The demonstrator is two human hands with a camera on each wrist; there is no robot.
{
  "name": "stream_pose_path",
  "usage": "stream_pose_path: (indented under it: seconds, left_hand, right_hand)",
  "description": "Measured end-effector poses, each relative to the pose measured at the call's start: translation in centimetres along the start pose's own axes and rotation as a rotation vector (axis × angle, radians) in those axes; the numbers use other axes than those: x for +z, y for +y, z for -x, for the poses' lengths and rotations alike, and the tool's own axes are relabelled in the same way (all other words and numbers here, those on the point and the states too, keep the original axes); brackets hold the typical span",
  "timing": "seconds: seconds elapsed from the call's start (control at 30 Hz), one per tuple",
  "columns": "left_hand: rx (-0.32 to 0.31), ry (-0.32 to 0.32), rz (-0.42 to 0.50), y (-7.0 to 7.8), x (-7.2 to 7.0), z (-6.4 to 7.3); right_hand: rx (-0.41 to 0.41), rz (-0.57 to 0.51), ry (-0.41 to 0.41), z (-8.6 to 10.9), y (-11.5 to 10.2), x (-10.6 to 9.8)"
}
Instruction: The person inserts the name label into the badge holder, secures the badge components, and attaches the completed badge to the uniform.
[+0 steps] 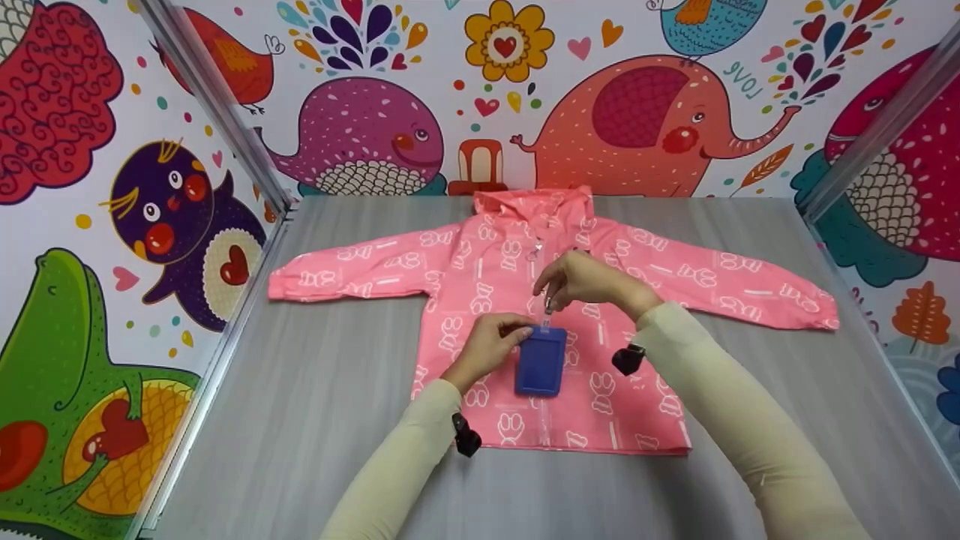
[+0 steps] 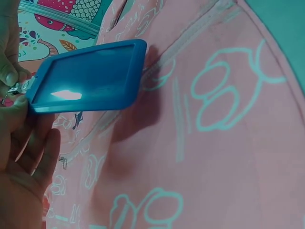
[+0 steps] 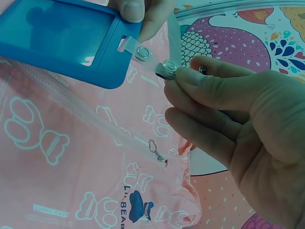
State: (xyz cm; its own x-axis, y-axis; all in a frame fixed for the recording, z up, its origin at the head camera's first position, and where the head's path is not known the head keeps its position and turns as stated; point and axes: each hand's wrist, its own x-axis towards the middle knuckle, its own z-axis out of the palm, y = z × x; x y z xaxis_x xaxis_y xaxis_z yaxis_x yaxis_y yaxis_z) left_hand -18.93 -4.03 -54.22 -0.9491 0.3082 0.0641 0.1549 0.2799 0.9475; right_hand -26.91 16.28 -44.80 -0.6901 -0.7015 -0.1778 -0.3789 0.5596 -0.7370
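Blue rectangular plastic badge holder (image 1: 541,366) above a pink white-printed fabric jacket (image 1: 502,289)
Your left hand (image 1: 491,341) pinches the badge holder's top edge, a clear plastic strap (image 3: 144,52) runs from its slot, and your right hand (image 1: 583,280) pinches the strap's silver metal clip (image 1: 549,307)

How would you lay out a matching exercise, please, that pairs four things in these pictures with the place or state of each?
Things
1. Blue badge holder
2. Left hand
3. Right hand
4. Pink jacket

Places and states
A. Pinches the metal clip
B. Laid out on the grey table
C. Held up off the printed fabric
D. Grips an upper corner of the badge holder

Right pairs: 1-C, 2-D, 3-A, 4-B.
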Motion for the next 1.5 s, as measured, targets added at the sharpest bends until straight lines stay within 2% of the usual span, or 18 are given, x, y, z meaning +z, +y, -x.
stream_pose_path:
  seconds: [0.33, 0.5, 0.9, 1.07, 1.2, 1.5]
  left_hand:
    - [0.011, -0.021, -0.021, 0.23, -0.14, 0.02]
    - [0.029, -0.026, -0.012, 0.22, -0.16, 0.02]
    - [0.015, -0.05, -0.009, 0.16, -0.33, -0.07]
    - [-0.014, -0.074, 0.045, 0.31, -0.39, -0.01]
    - [-0.003, -0.082, 0.098, 0.46, -0.27, -0.08]
    - [0.024, -0.043, 0.116, 0.66, 0.17, -0.2]
  right_hand:
    - [0.023, -0.051, 0.014, 0.1, 0.07, 0.06]
    - [0.038, -0.042, 0.023, 0.17, -0.08, 0.06]
    - [0.011, -0.006, 0.033, 0.14, 0.04, 0.11]
    - [0.003, -0.037, 0.022, 0.14, -0.04, 0.04]
    - [0.002, 0.003, 0.018, 0.07, -0.31, -0.08]
    - [-0.017, 0.064, 0.024, 0.07, -0.54, -0.23]
